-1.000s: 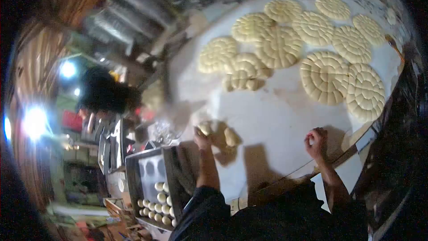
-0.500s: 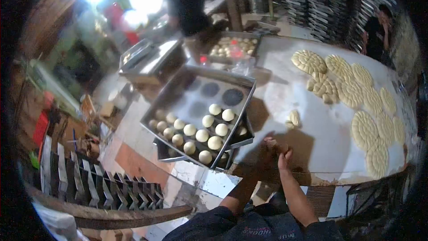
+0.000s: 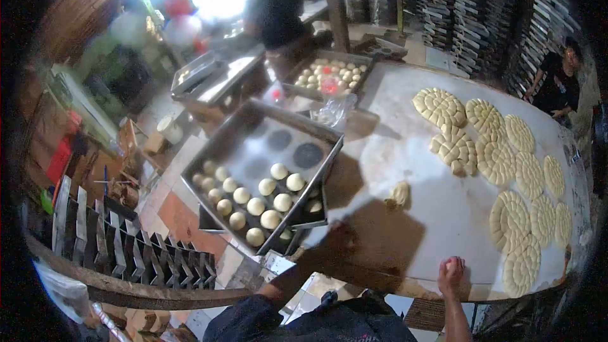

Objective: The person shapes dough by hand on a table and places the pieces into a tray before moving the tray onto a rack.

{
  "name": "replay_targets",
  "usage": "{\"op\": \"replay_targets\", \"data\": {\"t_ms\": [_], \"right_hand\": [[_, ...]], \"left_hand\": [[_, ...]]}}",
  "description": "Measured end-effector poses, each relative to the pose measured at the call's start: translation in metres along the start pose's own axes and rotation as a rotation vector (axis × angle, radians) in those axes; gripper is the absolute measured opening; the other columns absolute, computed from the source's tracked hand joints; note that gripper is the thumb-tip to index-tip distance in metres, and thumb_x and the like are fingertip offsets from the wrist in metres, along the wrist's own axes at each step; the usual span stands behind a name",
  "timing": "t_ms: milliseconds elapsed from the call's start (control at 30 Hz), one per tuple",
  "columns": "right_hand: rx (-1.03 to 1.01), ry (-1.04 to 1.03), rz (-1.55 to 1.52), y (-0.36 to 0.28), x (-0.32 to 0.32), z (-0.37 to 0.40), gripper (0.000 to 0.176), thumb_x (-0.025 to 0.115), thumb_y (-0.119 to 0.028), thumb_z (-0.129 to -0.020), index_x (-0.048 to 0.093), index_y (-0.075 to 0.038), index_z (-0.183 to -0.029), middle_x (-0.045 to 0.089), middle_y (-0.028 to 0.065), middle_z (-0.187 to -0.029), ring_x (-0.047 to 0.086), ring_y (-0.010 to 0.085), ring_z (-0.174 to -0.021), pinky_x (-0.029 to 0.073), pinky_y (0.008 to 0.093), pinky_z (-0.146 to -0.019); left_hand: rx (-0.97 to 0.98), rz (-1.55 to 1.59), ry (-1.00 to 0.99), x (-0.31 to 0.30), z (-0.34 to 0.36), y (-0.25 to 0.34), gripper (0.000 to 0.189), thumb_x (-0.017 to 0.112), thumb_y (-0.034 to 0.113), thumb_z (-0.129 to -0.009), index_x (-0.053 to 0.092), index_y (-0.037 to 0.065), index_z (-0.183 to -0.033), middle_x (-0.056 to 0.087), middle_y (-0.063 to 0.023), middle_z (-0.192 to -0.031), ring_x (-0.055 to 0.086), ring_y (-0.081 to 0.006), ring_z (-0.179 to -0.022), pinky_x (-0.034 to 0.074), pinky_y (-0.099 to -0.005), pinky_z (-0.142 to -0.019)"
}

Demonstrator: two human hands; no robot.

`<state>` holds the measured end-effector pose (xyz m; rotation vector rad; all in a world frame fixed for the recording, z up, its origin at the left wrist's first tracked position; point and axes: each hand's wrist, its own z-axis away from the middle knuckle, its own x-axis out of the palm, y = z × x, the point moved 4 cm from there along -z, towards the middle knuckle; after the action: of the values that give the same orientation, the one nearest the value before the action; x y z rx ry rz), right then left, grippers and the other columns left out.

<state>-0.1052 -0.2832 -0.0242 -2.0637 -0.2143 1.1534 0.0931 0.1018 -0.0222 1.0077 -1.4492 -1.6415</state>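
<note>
My right hand (image 3: pixel 451 273) is curled on the front edge of the white table, its fingers closed; what they hold, if anything, is hidden. In dark shadow near the tray's right corner is my left hand (image 3: pixel 341 235), too dim for its fingers to be made out. A small piece of dough (image 3: pixel 399 195) lies on the table between and beyond my hands. To the left, a metal tray (image 3: pixel 329 159) holds several round dough balls (image 3: pixel 271 219). Several coiled, segmented dough rounds (image 3: pixel 439 107) lie across the table's right side.
Another tray of dough balls (image 3: pixel 329 76) and a clear plastic bottle (image 3: pixel 334 111) are at the table's far left. One person (image 3: pixel 275 9) stands behind; another (image 3: pixel 558 82) sits at right. Stacked metal trays (image 3: pixel 437 9) line the back, and a metal rack (image 3: pixel 126 247) is at lower left.
My hands have moved apart, the right one to the right along the table edge, the left one leftward toward the tray. The view has also shifted.
</note>
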Motion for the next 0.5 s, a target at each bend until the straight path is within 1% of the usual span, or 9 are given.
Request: {"op": "replay_targets", "data": {"t_ms": [33,67,133,167,267,333,367,433,500], "right_hand": [[-0.219,-0.182,0.454,-0.001,-0.004,0.0,0.023,0.051,-0.026,-0.091,0.05,-0.003,-0.09,0.05,0.0145,-0.091,0.048,0.0346,-0.093,0.037,0.049,-0.086],[-0.205,-0.191,0.446,0.01,-0.002,-0.012,0.023,0.051,-0.026,-0.091,0.05,-0.003,-0.09,0.05,0.0145,-0.091,0.048,0.0346,-0.093,0.037,0.049,-0.086],[-0.192,0.039,0.389,0.029,0.0,-0.055,0.021,0.053,-0.022,-0.086,0.049,-0.002,-0.084,0.048,0.0193,-0.094,0.043,0.0415,-0.096,0.032,0.0541,-0.089],[-0.178,0.039,0.386,0.026,0.009,-0.078,0.021,0.053,-0.022,-0.086,0.049,-0.002,-0.084,0.048,0.0193,-0.094,0.043,0.0415,-0.096,0.032,0.0541,-0.089],[-0.08,-0.106,0.267,0.009,0.064,-0.089,0.016,0.056,-0.017,-0.081,0.051,-0.001,-0.082,0.05,0.0187,-0.089,0.046,0.0408,-0.094,0.036,0.0524,-0.088],[-0.2,-0.229,0.283,-0.032,0.072,-0.068,0.014,0.058,-0.016,-0.08,0.055,-0.002,-0.081,0.055,0.0179,-0.087,0.052,0.0405,-0.091,0.042,0.0521,-0.083],[-0.308,-0.32,0.344,-0.061,0.053,-0.06,0.015,0.059,-0.017,-0.079,0.059,-0.002,-0.081,0.059,0.0172,-0.086,0.058,0.0401,-0.089,0.047,0.0525,-0.079],[-0.603,-0.412,0.148,-0.038,0.045,-0.021,0.015,0.059,-0.016,-0.078,0.06,-0.002,-0.079,0.057,0.0215,-0.09,0.056,0.0442,-0.094,0.046,0.0556,-0.083],[-0.586,-0.518,0.063,0.02,0.035,-0.022,0.015,0.059,-0.013,-0.078,0.059,0.001,-0.083,0.055,0.0241,-0.093,0.052,0.0468,-0.097,0.044,0.0587,-0.087]], "left_hand": [[-0.01,-0.107,0.019,0.002,-0.018,0.008,0.037,0.057,0.034,-0.088,0.058,0.007,-0.114,0.054,-0.0159,-0.123,0.049,-0.0287,-0.116,0.037,-0.0413,-0.104],[-0.02,-0.226,0.033,0.005,-0.037,0.017,0.037,0.058,0.034,-0.088,0.058,0.008,-0.114,0.054,-0.0159,-0.124,0.049,-0.0288,-0.116,0.036,-0.0414,-0.105],[-0.045,-0.442,0.047,0.028,-0.073,0.03,0.037,0.059,0.034,-0.087,0.059,0.008,-0.112,0.053,-0.0159,-0.124,0.048,-0.0289,-0.117,0.035,-0.0418,-0.106],[-0.06,-0.543,0.033,0.045,-0.086,0.035,0.036,0.06,0.034,-0.086,0.059,0.008,-0.112,0.053,-0.0159,-0.125,0.048,-0.029,-0.117,0.034,-0.042,-0.107],[-0.067,-0.894,-0.067,0.108,-0.094,0.029,0.031,0.054,0.025,-0.09,0.059,0.008,-0.116,0.051,-0.0162,-0.129,0.045,-0.0281,-0.123,0.029,-0.0405,-0.112],[-0.057,-1.252,-0.264,0.136,-0.076,0.054,0.032,0.054,0.021,-0.09,0.059,0.007,-0.118,0.052,-0.0166,-0.129,0.047,-0.028,-0.123,0.03,-0.0418,-0.112],[-0.054,-1.481,-0.436,0.15,-0.055,0.067,0.034,0.055,0.02,-0.089,0.058,0.006,-0.12,0.054,-0.0169,-0.128,0.049,-0.0281,-0.121,0.032,-0.0436,-0.111],[0.164,-1.341,-0.352,0.13,-0.02,0.043,0.034,0.057,0.02,-0.087,0.058,0.006,-0.119,0.056,-0.0148,-0.122,0.052,-0.0274,-0.116,0.036,-0.0432,-0.105],[0.187,-0.884,-0.179,0.075,-0.009,-0.005,0.035,0.06,0.02,-0.086,0.058,0.006,-0.118,0.059,-0.0127,-0.115,0.055,-0.0267,-0.111,0.04,-0.0428,-0.099]]}}
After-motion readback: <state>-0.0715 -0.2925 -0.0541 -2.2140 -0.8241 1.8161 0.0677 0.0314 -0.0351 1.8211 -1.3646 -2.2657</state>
